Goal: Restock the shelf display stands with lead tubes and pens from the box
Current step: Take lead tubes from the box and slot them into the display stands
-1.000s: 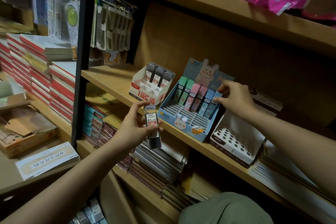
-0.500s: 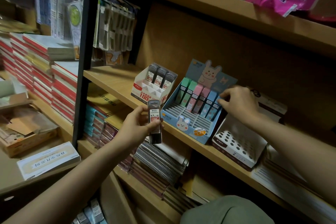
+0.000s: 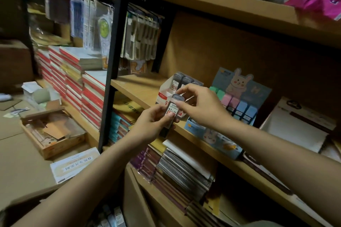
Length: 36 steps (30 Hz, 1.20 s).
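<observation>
At a dim stationery shelf, a person's left hand (image 3: 154, 125) grips the lower half of a dark 0.7 HB lead tube (image 3: 172, 111), fingers and thumb curled round it, while the right hand (image 3: 198, 106) pinches the tube's grey cap end between thumb and fingertips. Held upright just in front of the wooden shelf edge (image 3: 140, 96), the tube is not yet in any slot. Directly behind it stands the white-and-red lead-tube display stand (image 3: 165, 91), with a back row of matching dark tubes (image 3: 184, 81) already seated and its front part largely hidden by the hands. Beside that stand, to the right, a blue rabbit-print stand (image 3: 239, 86) carries a row of pastel green, pink and blue tubes (image 3: 234, 104), and further right sits a white pen stand (image 3: 295, 131) whose face is turned mostly out of view. The step in hand looks like a handover or a straightening of the tube before it goes into the white-and-red stand. The next move would call for one hand to let go, the other to lift the tube over the stand's front lip and lower it upright into a free slot without knocking the seated row. A supply box is not clearly identifiable among the cartons on the floor.
</observation>
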### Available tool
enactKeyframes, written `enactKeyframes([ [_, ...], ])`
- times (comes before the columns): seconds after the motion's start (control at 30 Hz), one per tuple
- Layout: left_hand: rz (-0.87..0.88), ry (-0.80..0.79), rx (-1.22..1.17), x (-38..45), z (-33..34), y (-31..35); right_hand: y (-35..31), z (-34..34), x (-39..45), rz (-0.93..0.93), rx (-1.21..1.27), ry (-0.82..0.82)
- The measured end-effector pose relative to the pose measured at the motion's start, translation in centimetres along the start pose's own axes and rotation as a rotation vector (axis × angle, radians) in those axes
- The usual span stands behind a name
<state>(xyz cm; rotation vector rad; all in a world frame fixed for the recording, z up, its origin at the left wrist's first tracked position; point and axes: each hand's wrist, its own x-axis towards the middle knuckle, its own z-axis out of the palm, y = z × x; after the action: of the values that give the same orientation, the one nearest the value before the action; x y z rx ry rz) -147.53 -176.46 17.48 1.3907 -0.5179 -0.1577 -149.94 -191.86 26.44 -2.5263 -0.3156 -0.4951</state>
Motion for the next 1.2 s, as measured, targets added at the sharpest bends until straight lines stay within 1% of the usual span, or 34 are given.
enactKeyframes([
  [0.1, -0.005, 0.014, 0.023, 0.3, -1.1, 0.4, -0.2, 0.2, 1.6, 0.051, 0.039, -0.057],
  [0.17, 0.036, 0.071, 0.151, 0.9, -1.8, 0.4, -0.1, -0.6, 3.1, 0.091, 0.083, -0.082],
  [0.2, 0.069, 0.116, 0.280, 1.3, -2.2, 0.2, 0.1, -1.3, 4.1, 0.107, 0.107, -0.039],
  [0.27, 0.118, 0.180, 0.551, 2.1, -3.1, -0.3, 0.6, -2.7, 6.3, 0.114, 0.070, 0.122],
  [0.3, 0.124, 0.179, 0.638, 2.4, -3.5, -0.6, 0.9, -3.3, 7.3, 0.108, 0.014, 0.199],
  [0.37, 0.096, 0.111, 0.722, 3.2, -4.1, -1.4, 1.7, -3.7, 9.1, 0.107, -0.097, 0.309],
  [0.43, 0.066, 0.054, 0.748, 4.1, -4.3, -2.2, 2.6, -3.1, 10.4, 0.114, -0.163, 0.341],
  [0.5, 0.081, 0.035, 0.739, 5.3, -3.9, -2.8, 3.6, -2.1, 11.2, 0.120, -0.210, 0.319],
  [0.67, 0.101, -0.007, 0.731, 7.5, -1.7, -3.8, 5.1, -0.6, 12.2, 0.132, -0.239, 0.312],
  [0.77, 0.083, 0.001, 0.726, 8.0, -1.5, -4.4, 5.7, -0.1, 12.4, 0.130, -0.242, 0.292],
  [0.93, 0.129, 0.006, 0.732, 7.9, -1.9, -5.3, 6.0, 0.9, 12.5, 0.068, -0.296, 0.230],
  [1.03, 0.131, 0.014, 0.718, 7.8, -1.7, -5.3, 6.2, 1.6, 12.6, 0.066, -0.344, 0.183],
  [1.2, 0.133, 0.031, 0.701, 7.8, -1.8, -5.1, 6.4, 2.3, 12.8, 0.044, -0.471, 0.193],
])
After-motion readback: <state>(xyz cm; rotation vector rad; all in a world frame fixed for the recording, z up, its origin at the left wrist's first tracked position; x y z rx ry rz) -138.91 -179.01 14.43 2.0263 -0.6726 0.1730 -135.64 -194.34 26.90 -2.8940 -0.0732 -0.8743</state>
